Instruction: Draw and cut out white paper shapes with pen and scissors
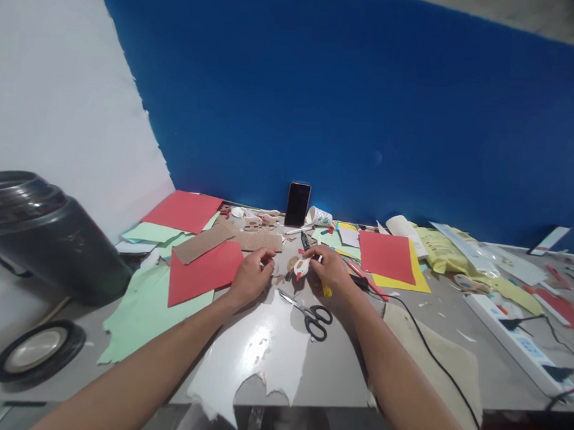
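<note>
My right hand (331, 268) pinches a small white cutout with red parts (302, 267), shaped rather like a hen. To its left, my left hand (253, 276) is closed, thumb against forefinger. A speck of red shows at those fingertips, too small to name. Black-handled scissors (310, 316) lie just below the hands, blades pointing up and left. Beneath them is a glossy white sheet (255, 348) with a torn, cut-out lower edge. A small round brown piece (292, 263) sits beside the cutout, and something yellow (327, 290) lies under my right wrist.
A dark flask (50, 234) and its round lid (34, 349) stand at left. Red paper (202, 271) and corrugated cardboard (205, 243) lie near my left hand. A phone (298, 204) leans on the wall. A black cable (420, 337) and power strip (515, 346) are at right.
</note>
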The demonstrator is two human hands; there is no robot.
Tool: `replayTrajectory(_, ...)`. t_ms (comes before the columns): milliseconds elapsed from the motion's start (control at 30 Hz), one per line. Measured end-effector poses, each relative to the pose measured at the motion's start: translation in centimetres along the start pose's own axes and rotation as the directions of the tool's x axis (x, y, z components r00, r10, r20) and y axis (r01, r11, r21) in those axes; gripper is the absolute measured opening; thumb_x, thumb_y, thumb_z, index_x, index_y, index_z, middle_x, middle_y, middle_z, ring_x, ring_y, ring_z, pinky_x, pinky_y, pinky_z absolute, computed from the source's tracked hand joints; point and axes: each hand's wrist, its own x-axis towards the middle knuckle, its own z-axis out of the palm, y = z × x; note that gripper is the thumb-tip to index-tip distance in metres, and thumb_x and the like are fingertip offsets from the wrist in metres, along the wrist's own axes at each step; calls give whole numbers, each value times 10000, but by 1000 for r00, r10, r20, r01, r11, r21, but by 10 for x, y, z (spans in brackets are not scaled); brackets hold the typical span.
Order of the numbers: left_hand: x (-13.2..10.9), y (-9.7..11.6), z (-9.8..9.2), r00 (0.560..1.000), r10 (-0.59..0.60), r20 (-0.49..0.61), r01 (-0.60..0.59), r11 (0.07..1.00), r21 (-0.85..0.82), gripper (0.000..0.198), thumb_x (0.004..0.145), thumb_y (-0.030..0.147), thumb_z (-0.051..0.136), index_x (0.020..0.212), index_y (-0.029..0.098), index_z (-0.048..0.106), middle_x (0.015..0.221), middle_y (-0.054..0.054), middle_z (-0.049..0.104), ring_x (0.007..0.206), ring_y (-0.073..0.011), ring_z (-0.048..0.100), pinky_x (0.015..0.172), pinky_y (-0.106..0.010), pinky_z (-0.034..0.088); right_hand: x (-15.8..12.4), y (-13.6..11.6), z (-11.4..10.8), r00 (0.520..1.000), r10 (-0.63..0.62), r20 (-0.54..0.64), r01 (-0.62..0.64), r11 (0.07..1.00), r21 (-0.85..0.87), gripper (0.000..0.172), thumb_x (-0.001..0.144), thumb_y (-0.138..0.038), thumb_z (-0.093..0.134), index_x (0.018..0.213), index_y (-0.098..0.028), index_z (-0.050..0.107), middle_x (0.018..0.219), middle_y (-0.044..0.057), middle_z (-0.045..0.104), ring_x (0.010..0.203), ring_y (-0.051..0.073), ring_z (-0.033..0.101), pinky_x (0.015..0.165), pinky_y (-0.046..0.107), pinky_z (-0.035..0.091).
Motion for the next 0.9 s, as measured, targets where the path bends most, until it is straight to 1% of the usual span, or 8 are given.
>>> replayTrajectory(233, 1, 0, 0, 1000, 28, -13, -27, 999, 36, 246, 860, 293, 540, 1036, 182, 673, 1000, -73, 751, 826, -213, 681, 779, -330, 508, 1, 3, 1, 998, 15, 65, -9, 996, -88, 230, 822, -114, 567, 945, -218, 732, 993, 29, 756, 934, 203, 649, 879, 316, 465)
replayTrajectory(400, 2, -3, 0, 1000, 16, -11, -16, 999, 33, 276, 856, 292, 547, 1073, 181, 677, 990, -74, 752, 813, -216, 684, 767, -333, 513, 2, 5, 5, 997, 19, 77, -8, 991, -134, 228, 846, -146, 584, 1010, -209, 729, 992, 42, 745, 932, 210, 632, 861, 316, 450)
replayTrajectory(567, 3, -6, 3, 999, 18, -34, -17, 1000, 22, 288, 836, 276, 563, 1079, 183, 686, 968, -71, 752, 834, -222, 690, 778, -333, 518, 5, 7, 8, 997, 20, 73, -9, 989, -150, 312, 843, -134, 589, 1125, -202, 705, 1009, 54, 740, 929, 216, 621, 848, 322, 443)
replayTrajectory(700, 3, -3, 3, 999, -2, -39, 0, 1000, -31, 263, 828, 309, 576, 1033, 184, 684, 975, -69, 757, 805, -211, 685, 747, -321, 512, 6, 6, 7, 998, 47, 41, -39, 985, -166, 384, 808, -57, 518, 1110, -203, 705, 1065, 58, 743, 971, 218, 624, 877, 327, 445)
replayTrajectory(733, 3, -1, 1, 999, -13, -45, 11, 999, -50, 235, 831, 329, 579, 986, 186, 684, 941, -62, 756, 782, -207, 680, 722, -312, 507, 6, 4, 5, 997, 63, 36, -56, 984, -167, 405, 788, -39, 507, 1097, -207, 707, 1058, 52, 744, 969, 214, 625, 873, 323, 447)
replayTrajectory(800, 3, 5, -4, 997, -52, -54, 47, 996, -81, 236, 855, 407, 566, 833, 193, 662, 758, -35, 718, 675, -193, 648, 644, -295, 481, 5, 1, 2, 995, 98, 21, -94, 983, -156, 415, 765, -36, 514, 1081, -219, 710, 1035, 36, 747, 948, 205, 630, 857, 312, 452)
replayTrajectory(867, 4, 11, -11, 995, -86, -50, 81, 992, -92, 369, 893, 504, 505, 708, 203, 609, 556, 1, 606, 547, -175, 579, 563, -284, 432, 3, -4, -3, 992, 127, 17, -124, 985, -122, 385, 776, -81, 558, 1099, -230, 706, 1041, 24, 748, 926, 192, 638, 833, 294, 457)
replayTrajectory(900, 6, 14, -14, 995, -85, -46, 81, 993, -86, 411, 905, 528, 477, 677, 206, 588, 505, 12, 556, 511, -167, 548, 541, -280, 410, 2, -6, -5, 990, 136, 31, -131, 985, -108, 355, 792, -123, 589, 1108, -235, 706, 1050, 22, 748, 913, 186, 641, 814, 284, 457)
